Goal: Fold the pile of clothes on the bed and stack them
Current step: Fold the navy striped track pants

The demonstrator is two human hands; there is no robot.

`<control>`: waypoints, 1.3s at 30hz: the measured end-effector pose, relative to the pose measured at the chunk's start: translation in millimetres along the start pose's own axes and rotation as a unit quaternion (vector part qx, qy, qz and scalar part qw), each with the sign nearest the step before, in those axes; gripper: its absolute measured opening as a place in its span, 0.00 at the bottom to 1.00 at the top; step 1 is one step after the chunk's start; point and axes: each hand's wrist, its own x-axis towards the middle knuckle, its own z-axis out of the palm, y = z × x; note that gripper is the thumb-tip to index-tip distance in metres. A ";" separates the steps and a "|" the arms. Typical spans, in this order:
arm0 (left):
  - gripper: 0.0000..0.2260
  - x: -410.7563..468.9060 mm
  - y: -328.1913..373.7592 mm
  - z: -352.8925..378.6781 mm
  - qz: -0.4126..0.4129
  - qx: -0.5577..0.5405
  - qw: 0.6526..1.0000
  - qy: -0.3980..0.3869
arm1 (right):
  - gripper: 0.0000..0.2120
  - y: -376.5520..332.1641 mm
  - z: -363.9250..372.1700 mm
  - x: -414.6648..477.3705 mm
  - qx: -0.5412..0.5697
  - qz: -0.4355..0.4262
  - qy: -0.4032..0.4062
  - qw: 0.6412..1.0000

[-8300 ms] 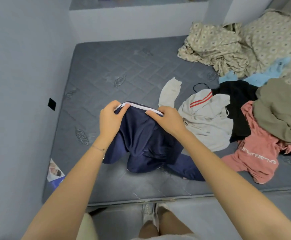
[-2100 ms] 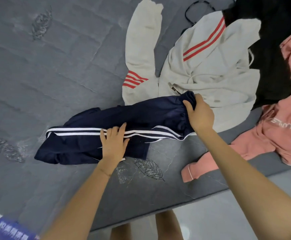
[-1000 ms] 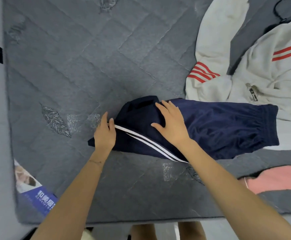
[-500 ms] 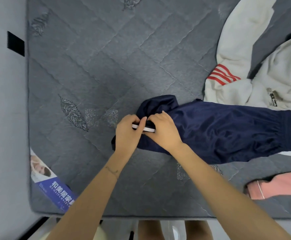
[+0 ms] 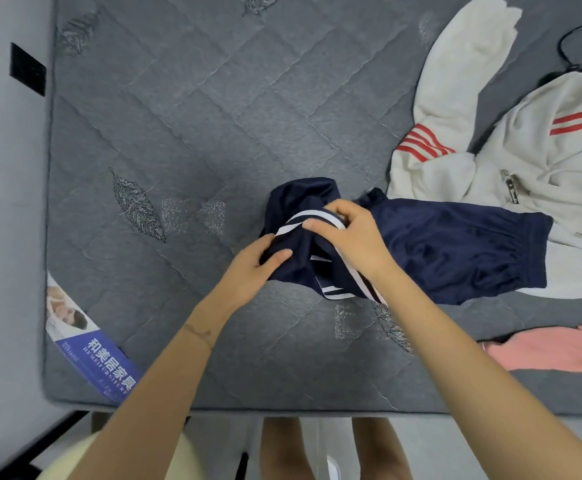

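Note:
Navy track pants (image 5: 448,251) with white side stripes lie across the grey quilted mattress (image 5: 213,109), waistband toward the right. My left hand (image 5: 251,268) pinches the navy fabric at the pants' left end. My right hand (image 5: 348,233) grips the white-striped edge just beside it, lifting that end into a bunched fold. A white jacket (image 5: 524,150) with red stripes lies at the upper right, its hem under the pants' waistband. A pink garment (image 5: 552,348) pokes in at the lower right.
A pale wall (image 5: 5,202) runs along the mattress's left side. A printed label (image 5: 88,344) marks the mattress's front left corner. A black cord (image 5: 573,43) lies at the top right. My legs stand at the bed's front edge (image 5: 282,408).
Both hands have gathered the left end of the pants and raised it, twisting the striped edge upward. The fabric there is more bunched than half a second ago.

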 end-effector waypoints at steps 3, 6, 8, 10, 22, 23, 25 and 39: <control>0.03 2.2 6.6 16.0 0.028 0.029 0.991 0.131 | 0.27 4.3 -12.5 -6.0 -0.077 0.038 -0.108 0.990; 0.09 3.3 23.3 24.7 0.069 0.025 0.975 0.209 | 0.35 2.8 -23.4 -10.9 -0.114 0.050 -0.229 0.965; 0.05 3.3 38.7 26.4 0.097 0.037 0.974 0.202 | 0.33 1.1 -25.9 -13.3 -0.066 0.033 -0.250 0.965; 0.06 3.6 50.9 26.8 0.116 0.043 0.977 0.175 | 0.24 -0.8 -26.6 -15.4 0.024 0.010 -0.213 0.977; 0.05 18.4 10.6 30.2 0.004 0.181 0.983 0.030 | 0.11 -14.6 -37.9 -13.2 0.339 0.129 0.028 0.931; 0.07 16.8 10.3 29.8 0.000 0.137 0.990 0.035 | 0.10 -14.2 -40.4 -11.6 0.303 0.126 0.056 0.943; 0.12 14.5 11.9 25.9 -0.009 0.059 0.997 0.048 | 0.10 -10.5 -45.6 -8.7 0.196 0.102 0.124 0.967; 0.06 32.0 90.1 69.4 0.036 -0.041 0.995 -0.079 | 0.06 39.6 -110.2 -40.0 -0.076 0.039 0.251 0.964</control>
